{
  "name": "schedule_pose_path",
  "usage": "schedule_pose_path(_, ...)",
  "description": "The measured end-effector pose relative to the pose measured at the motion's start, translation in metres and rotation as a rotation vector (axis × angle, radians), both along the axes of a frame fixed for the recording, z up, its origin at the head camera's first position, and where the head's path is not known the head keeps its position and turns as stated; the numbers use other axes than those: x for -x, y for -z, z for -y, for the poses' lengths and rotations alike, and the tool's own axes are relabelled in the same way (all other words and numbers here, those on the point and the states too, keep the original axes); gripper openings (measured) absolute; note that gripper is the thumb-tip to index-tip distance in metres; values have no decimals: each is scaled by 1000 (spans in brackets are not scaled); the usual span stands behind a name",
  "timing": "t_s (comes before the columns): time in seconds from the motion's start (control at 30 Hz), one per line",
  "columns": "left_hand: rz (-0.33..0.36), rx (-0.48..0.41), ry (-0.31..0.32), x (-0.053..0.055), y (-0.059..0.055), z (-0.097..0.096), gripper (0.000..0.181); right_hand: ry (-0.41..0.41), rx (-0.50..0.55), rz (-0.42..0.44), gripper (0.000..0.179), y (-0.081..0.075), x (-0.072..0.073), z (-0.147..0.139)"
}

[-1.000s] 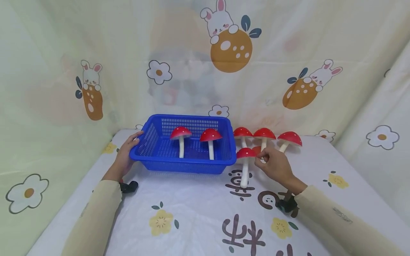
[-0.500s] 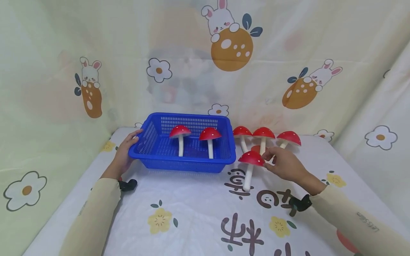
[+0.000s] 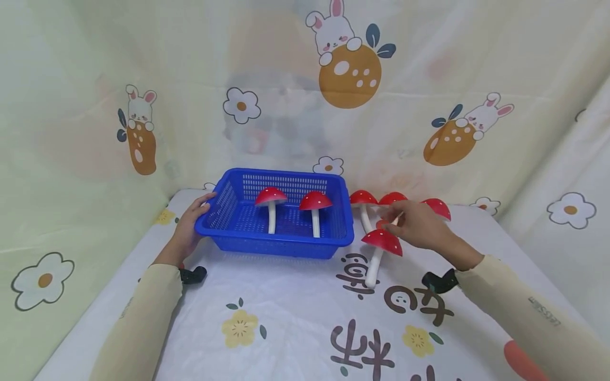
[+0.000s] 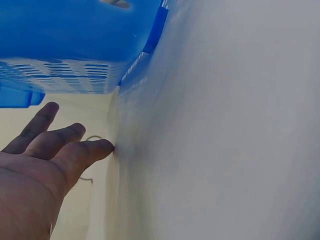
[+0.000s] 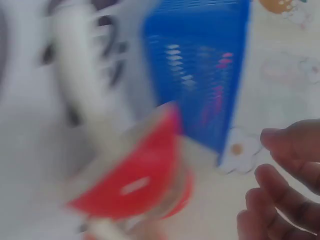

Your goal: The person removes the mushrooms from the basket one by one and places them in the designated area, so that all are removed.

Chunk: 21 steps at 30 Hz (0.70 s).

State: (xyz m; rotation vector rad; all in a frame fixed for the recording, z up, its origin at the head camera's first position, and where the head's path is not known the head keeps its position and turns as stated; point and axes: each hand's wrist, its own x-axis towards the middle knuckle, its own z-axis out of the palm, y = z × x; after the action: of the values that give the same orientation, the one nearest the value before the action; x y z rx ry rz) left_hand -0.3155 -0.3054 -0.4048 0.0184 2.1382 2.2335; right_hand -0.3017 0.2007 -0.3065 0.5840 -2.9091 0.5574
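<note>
Mushroom nearest me lies on the worktop, right of the basket: cap pointing away, long stem slanting toward me and left. My right grip is loose, holding nothing.

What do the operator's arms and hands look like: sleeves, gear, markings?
Left hand and right hand: bare, no gloves. Left sleeve and right sleeve: long, plain beige, each with small dark lettering on the forearm, too small to read surely. Black left wrist camera and right wrist camera sit by the cuffs. No cables visible.
</note>
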Motion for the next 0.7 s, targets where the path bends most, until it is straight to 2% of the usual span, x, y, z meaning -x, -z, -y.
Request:
schedule_pose_path(0.17,-5,-5,6,0,-1,0,50,-63,40,7,27,-27,22,44)
schedule_pose_path(0.33,-3,-8,-9,0,1,2,48,-216,112,-43,25,-42,62,102)
schedule_pose_path(0.4,-5,-11,-15,1,2,2,48,-286,146,-61,22,-41,82,123)
schedule_pose_path(0.5,-10,-5,-18,3,5,1,48,-325,178,-33,19,-33,107,153)
schedule_pose_path(0.6,-15,15,-25,4,7,0,49,-316,208,21,19,-22,126,179)
schedule_pose_path(0.7,-29,22,-30,5,5,0,49,-290,251,54,19,-12,138,200)
